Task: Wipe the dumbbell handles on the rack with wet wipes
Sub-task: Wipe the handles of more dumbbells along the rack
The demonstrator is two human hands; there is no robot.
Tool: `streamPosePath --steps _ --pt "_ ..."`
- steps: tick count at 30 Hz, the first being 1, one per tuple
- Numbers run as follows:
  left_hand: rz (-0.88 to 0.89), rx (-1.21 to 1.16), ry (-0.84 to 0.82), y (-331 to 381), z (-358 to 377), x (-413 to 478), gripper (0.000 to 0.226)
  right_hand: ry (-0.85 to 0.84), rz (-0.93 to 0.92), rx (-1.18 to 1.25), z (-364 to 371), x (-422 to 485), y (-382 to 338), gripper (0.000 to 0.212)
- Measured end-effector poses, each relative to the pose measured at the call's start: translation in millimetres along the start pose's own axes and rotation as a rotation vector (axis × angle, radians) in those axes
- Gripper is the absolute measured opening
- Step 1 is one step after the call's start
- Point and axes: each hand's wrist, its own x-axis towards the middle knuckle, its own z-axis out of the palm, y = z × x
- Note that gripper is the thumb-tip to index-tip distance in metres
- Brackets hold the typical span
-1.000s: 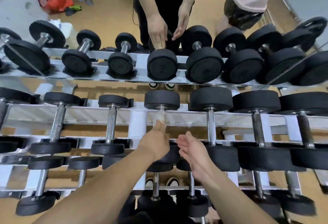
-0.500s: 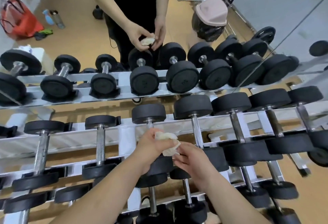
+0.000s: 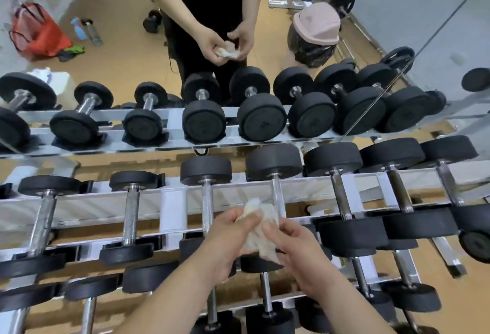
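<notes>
Over the rack (image 3: 172, 209), my left hand (image 3: 225, 238) and right hand (image 3: 294, 243) pinch a crumpled wipe (image 3: 261, 227), apparently refolding it. Next, I judge: wrap the rack's nearest handle (image 3: 275, 193).

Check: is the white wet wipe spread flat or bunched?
Bunched. The crumpled white wet wipe is pinched between left hand and right hand.

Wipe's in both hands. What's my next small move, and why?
Probably wrap the wet wipe around the dumbbell handle just beyond it: left hand and right hand both pinch the wipe, wrapped on no handle, and that one is nearest.
</notes>
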Motion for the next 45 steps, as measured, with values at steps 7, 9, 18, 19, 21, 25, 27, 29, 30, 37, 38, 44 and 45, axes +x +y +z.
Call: streamPosePath --steps 7,9,18,19,21,25,27,29,30,37,38,44,45 --pt "0.008 -0.015 -0.025 -3.7 73.3 -0.7 0.03 0.095 0.041 0.096 -69.2 -10.2 -14.7 0.027" --pt "-0.018 -0.054 -0.033 -2.0 96.1 3.8 0.032 0.081 0.04 0.157 -94.3 -9.8 -19.2 0.03" --pt "-0.171 -0.154 -0.207 -9.9 146.9 12.4 0.05 0.161 0.074 0.323 -152.5 -4.8 -36.2 0.021" --pt "-0.182 -0.197 -0.192 -9.2 146.6 12.0 0.049 0.16 0.08 0.305 -151.5 -4.0 -38.4 0.017" --pt "-0.154 -0.315 -0.163 -6.9 141.8 15.7 0.048 0.158 0.082 0.262 -150.1 0.2 -40.7 0.013" --pt "-0.096 -0.473 -0.193 1.3 133.2 32.9 0.045 0.159 0.098 0.191 -145.2 11.0 -42.3 0.018" --pt "-0.168 -0.488 -0.218 0.8 139.7 38.9 0.042 0.182 0.114 0.185 -141.5 12.9 -44.2 0.027" --pt "-0.286 -0.433 -0.259 -1.1 150.3 44.2 0.04 0.2 0.085 0.214 -141.5 16.9 -49.0 0.035" --pt "-0.319 -0.377 -0.278 -0.9 156.2 46.6 0.04 0.201 0.072 0.224 -142.7 21.3 -51.9 0.034" --pt "-0.338 -0.39 -0.141 11.4 122.0 74.4 0.042 0.236 0.061 0.169 -139.7 70.2 -57.2 0.025" --pt "-0.339 -0.409 -0.144 14.1 111.7 74.8 0.041 0.223 0.076 0.151 -135.5 77.0 -56.0 0.023" --pt "-0.354 -0.285 -0.104 21.8 66.0 88.9 0.032 0.224 0.142 -0.007 -97.5 120.9 -50.1 0.031" --pt "-0.343 -0.261 -0.085 23.4 58.6 91.7 0.032 0.257 0.147 -0.028 -92.6 124.8 -50.1 0.033"
